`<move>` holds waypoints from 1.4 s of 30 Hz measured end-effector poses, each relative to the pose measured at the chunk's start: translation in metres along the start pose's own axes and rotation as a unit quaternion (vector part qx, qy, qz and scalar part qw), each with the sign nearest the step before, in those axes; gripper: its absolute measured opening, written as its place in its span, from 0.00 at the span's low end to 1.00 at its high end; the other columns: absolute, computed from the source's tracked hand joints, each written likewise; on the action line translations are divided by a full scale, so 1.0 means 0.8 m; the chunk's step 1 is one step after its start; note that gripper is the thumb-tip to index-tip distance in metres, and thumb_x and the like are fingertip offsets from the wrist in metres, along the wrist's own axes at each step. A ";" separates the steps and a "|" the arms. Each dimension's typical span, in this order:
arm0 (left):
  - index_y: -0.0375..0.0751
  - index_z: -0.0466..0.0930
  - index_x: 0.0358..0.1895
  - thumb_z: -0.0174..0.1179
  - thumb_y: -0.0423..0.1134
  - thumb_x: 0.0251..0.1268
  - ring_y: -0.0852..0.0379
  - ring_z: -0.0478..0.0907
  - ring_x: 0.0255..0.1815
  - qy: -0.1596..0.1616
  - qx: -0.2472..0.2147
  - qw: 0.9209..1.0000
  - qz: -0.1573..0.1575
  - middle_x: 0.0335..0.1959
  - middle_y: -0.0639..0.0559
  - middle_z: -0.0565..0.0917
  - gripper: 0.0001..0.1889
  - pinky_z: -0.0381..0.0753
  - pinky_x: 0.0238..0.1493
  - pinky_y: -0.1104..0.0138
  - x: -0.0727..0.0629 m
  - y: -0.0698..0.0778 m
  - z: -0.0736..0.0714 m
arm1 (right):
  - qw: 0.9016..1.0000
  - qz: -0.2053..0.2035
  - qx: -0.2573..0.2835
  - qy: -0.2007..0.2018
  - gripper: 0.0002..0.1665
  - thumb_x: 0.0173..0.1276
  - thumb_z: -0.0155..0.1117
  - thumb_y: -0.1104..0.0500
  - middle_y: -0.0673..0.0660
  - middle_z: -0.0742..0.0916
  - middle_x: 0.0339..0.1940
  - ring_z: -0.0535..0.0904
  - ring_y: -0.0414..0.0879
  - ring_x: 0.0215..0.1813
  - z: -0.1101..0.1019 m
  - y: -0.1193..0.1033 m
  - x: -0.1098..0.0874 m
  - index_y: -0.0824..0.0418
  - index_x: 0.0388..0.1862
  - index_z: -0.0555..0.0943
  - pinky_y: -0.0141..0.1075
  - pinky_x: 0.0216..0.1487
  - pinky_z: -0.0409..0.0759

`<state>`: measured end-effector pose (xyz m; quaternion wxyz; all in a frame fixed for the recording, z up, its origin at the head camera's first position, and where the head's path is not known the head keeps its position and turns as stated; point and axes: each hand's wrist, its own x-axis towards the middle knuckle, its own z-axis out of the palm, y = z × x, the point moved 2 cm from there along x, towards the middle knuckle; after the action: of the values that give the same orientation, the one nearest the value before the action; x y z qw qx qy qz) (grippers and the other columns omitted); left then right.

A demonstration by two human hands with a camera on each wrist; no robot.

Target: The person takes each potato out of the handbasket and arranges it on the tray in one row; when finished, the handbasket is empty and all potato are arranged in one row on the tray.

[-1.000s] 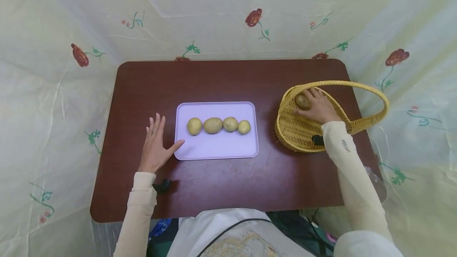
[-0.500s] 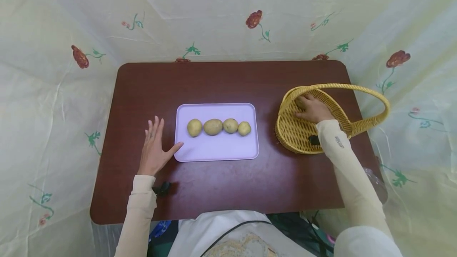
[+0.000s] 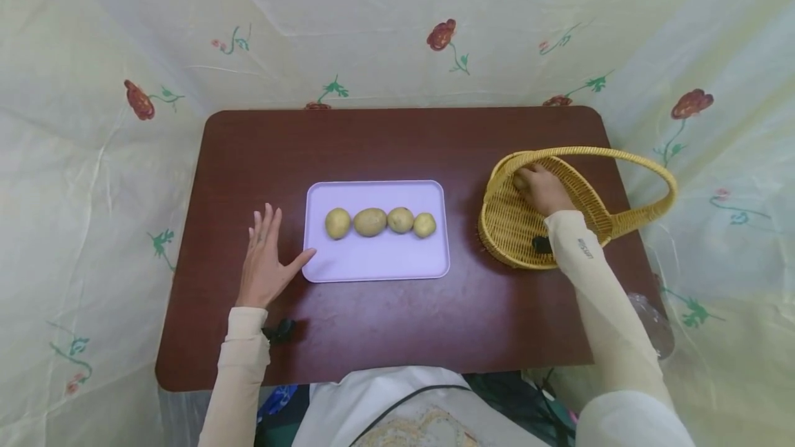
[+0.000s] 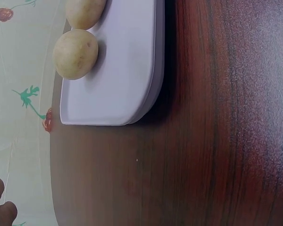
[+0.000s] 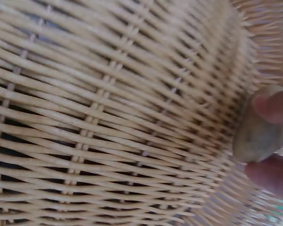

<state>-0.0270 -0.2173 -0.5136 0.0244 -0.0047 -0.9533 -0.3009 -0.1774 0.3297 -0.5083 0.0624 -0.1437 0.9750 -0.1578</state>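
Inside the yellow wicker basket (image 3: 506,230), at its far left end, my right hand (image 3: 544,190) holds a potato (image 5: 257,136) between thumb and fingers. Its top pokes out past the fingertips in the right wrist view. Several potatoes (image 3: 370,222) lie in a row on the pale purple tray (image 3: 375,261) at mid table. My left hand (image 3: 266,264) is spread flat at the tray's left side, thumb pointing to its lower left corner. Two of the potatoes (image 4: 76,54) and the tray's corner show in the left wrist view, with my fingertips at the left edge.
The basket stands at the right of the brown table (image 3: 373,336), its tall handle (image 3: 646,161) arching over the right side. A clear plastic item (image 3: 651,323) sits at the table's right front edge. A flowered cloth (image 3: 385,40) hangs behind.
My right hand has reached over the potato in the basket and closed its fingers round it. The left hand has drifted slightly left; the tray's potatoes stay put.
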 end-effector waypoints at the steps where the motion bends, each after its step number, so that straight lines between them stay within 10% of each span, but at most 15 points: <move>1: 0.46 0.46 0.77 0.63 0.66 0.51 0.44 0.35 0.78 -0.001 0.001 1.000 -0.001 0.79 0.53 0.40 0.54 0.39 0.75 0.45 0.001 0.001 0.000 | 1.000 -0.002 0.004 0.000 0.22 0.68 0.61 0.65 0.69 0.75 0.54 0.76 0.70 0.50 -0.005 -0.004 -0.003 0.62 0.60 0.74 0.60 0.50 0.76; 10: 0.48 0.46 0.77 0.63 0.66 0.51 0.45 0.36 0.78 0.004 0.006 1.000 0.006 0.79 0.54 0.40 0.54 0.40 0.75 0.46 0.006 0.004 -0.002 | 1.000 0.010 0.012 0.014 0.30 0.62 0.66 0.66 0.70 0.76 0.52 0.79 0.66 0.43 -0.057 -0.081 -0.070 0.63 0.64 0.73 0.58 0.44 0.78; 17: 0.47 0.46 0.77 0.64 0.65 0.52 0.43 0.36 0.78 0.008 0.004 1.000 0.019 0.79 0.51 0.42 0.54 0.39 0.75 0.47 0.010 0.007 -0.004 | 0.994 -0.077 0.046 0.062 0.29 0.60 0.69 0.65 0.62 0.79 0.50 0.80 0.59 0.45 -0.069 -0.173 -0.097 0.60 0.61 0.76 0.54 0.44 0.80; 31: 0.47 0.46 0.77 0.63 0.65 0.53 0.48 0.33 0.79 0.001 0.002 1.000 0.011 0.79 0.52 0.41 0.54 0.39 0.75 0.47 0.006 0.009 -0.005 | 0.938 -0.332 0.101 0.020 0.26 0.64 0.65 0.64 0.57 0.79 0.57 0.76 0.50 0.57 0.040 -0.359 0.021 0.55 0.62 0.76 0.40 0.58 0.76; 42: 0.45 0.47 0.77 0.64 0.64 0.53 0.46 0.34 0.78 0.008 -0.003 1.000 0.009 0.79 0.48 0.43 0.53 0.38 0.76 0.47 0.000 0.002 -0.009 | 0.896 -0.437 -0.014 -0.074 0.25 0.69 0.56 0.66 0.52 0.75 0.63 0.73 0.47 0.60 0.119 -0.453 0.087 0.50 0.64 0.74 0.34 0.59 0.75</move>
<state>-0.0263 -0.2201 -0.5069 0.0346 -0.0107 -0.9520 -0.3038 -0.1330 -0.0483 -0.4852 0.0569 -0.5677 0.8085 -0.1445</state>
